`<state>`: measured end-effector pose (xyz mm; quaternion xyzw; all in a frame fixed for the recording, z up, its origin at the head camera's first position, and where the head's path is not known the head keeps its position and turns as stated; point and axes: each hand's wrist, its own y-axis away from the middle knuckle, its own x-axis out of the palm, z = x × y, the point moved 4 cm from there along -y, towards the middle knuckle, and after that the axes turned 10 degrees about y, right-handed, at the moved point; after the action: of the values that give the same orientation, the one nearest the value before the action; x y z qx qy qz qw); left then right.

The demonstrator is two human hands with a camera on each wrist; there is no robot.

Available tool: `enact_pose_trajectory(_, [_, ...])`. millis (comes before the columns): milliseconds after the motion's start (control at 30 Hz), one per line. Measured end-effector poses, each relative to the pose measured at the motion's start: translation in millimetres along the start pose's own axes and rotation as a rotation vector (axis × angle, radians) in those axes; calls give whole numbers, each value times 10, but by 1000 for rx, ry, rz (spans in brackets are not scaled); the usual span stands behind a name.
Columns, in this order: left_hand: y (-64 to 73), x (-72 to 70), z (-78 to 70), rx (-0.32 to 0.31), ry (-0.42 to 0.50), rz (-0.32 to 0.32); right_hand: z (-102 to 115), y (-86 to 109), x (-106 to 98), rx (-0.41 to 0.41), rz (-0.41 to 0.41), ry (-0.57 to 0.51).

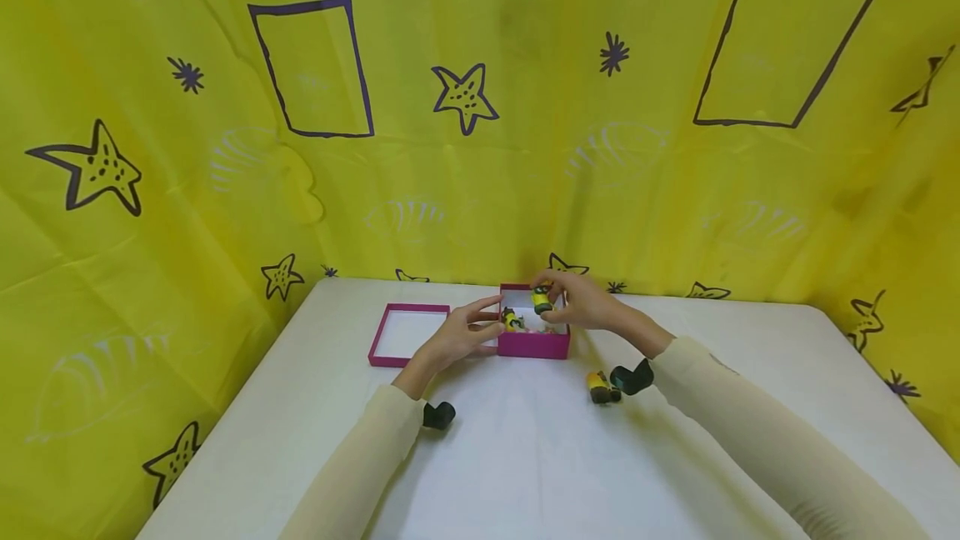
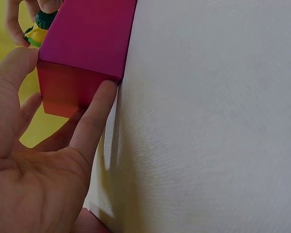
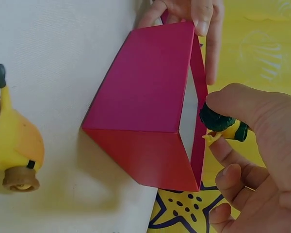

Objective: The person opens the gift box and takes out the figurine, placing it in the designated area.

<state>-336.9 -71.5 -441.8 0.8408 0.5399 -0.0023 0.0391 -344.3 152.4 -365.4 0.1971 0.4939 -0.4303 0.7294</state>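
Observation:
A magenta box (image 1: 532, 346) stands without its lid near the table's far edge. My left hand (image 1: 459, 333) rests its extended, spread fingertips against the box's left side, some at the upper edge and one at the bottom corner. My right hand (image 1: 588, 302) pinches a small yellow toy figure (image 3: 229, 130) with a dark green end between thumb and fingers, over the box opening. Inside the box a second yellow figure (image 1: 512, 320) shows, with smaller items partly hidden by the front wall.
Left of the box lies its magenta-rimmed lid (image 1: 378, 337), white inside up. Another yellow toy figure (image 1: 598, 387) is on the white table (image 1: 510, 448), close to the right wrist. A yellow patterned curtain (image 1: 480, 173) hangs behind the table.

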Motion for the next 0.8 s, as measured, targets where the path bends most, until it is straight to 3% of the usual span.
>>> enact_pose_trajectory(400, [-8,-1,10,16,22,20,-1,158,-38,-37,-15,9])
enact_pose_trajectory(800, [-20,-11,17,5,4,-2,91,375,-75,-67,-4,22])
